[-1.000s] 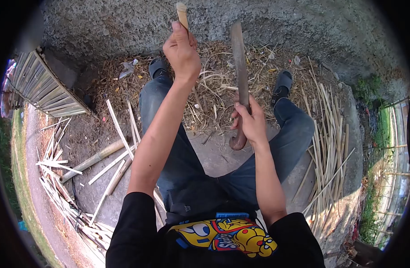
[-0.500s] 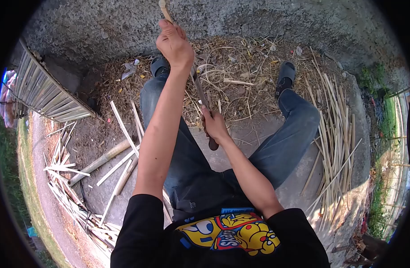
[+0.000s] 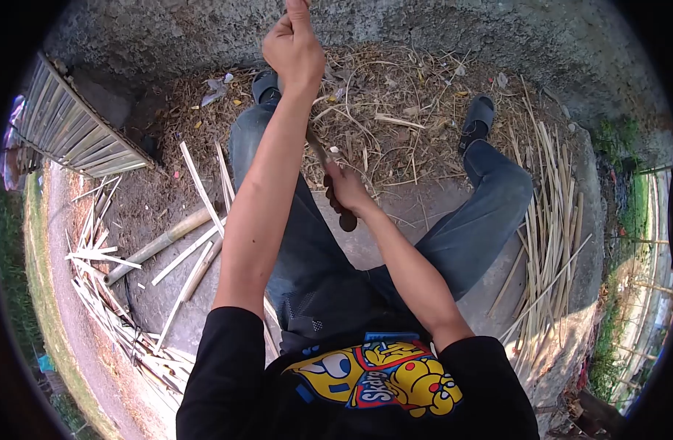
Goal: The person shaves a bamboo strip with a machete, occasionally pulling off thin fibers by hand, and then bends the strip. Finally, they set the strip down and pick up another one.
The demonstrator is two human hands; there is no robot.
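Observation:
Raised at the top edge of the view, my left hand (image 3: 295,53) is closed in a fist with the thumb up. The pale bamboo strip seen in it half a second ago is now out of view above the edge. My right hand (image 3: 346,188) grips a long knife (image 3: 316,145) between my knees. The dark handle end sticks out below the fingers, and the blade points up and left, its upper part hidden behind my left forearm.
Split bamboo strips (image 3: 553,235) lie in a pile on the right. More strips (image 3: 120,326) and a bamboo pole (image 3: 164,243) lie on the left. A slatted bamboo panel (image 3: 79,128) leans at the upper left. Shavings (image 3: 395,95) cover the ground before a rough wall (image 3: 395,26).
My left hand has moved up, taking the strip out of view. My right hand and the knife have shifted slightly left. The view has tilted a little.

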